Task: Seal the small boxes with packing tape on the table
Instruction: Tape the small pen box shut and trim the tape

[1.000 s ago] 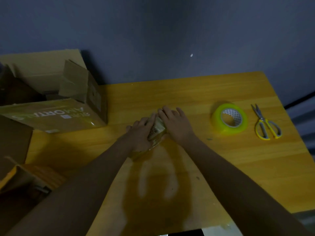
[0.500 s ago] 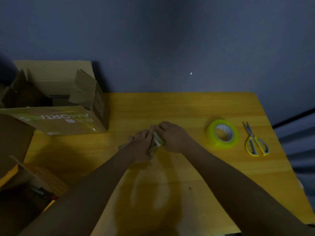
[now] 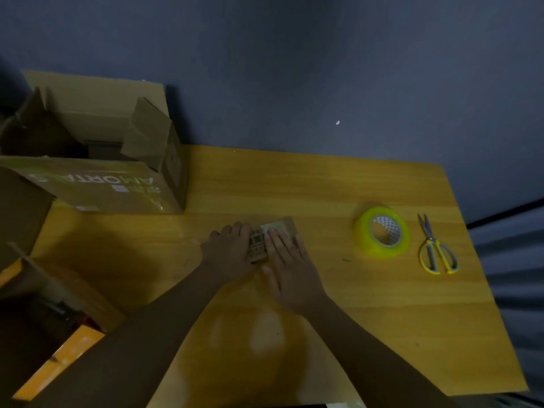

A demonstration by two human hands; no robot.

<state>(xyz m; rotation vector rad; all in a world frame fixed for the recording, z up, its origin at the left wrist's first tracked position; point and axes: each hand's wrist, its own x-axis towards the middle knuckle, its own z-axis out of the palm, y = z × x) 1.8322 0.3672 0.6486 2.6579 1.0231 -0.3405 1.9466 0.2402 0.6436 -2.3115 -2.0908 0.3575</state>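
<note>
The small box (image 3: 272, 238) lies flat on the desk (image 3: 323, 187), near the middle and a little toward the near edge, its long axis running from my body away toward the wall, with a slight lean to the right at the far end. A printed label shows on its top face. My left hand (image 3: 228, 251) rests flat against its left side, fingers straight and relaxed, gripping nothing. My right hand (image 3: 290, 260) lies flat over the right half of the top, fingers straight and pressing down, likewise gripping nothing. Whether tape is already on the seam I cannot tell; the light is poor. The tape (image 3: 382, 232) stands to the right of the box, apart from it, on the same side as my right hand, and the scissors (image 3: 435, 245) lie just beyond the tape, handles toward me. In my judgement the right hand is the nearer one for the roll, with a sideways reach to the right, while the left hand stays to steady the box. A large open carton (image 3: 97, 160) sits at the far left corner, well apart from the work.
</note>
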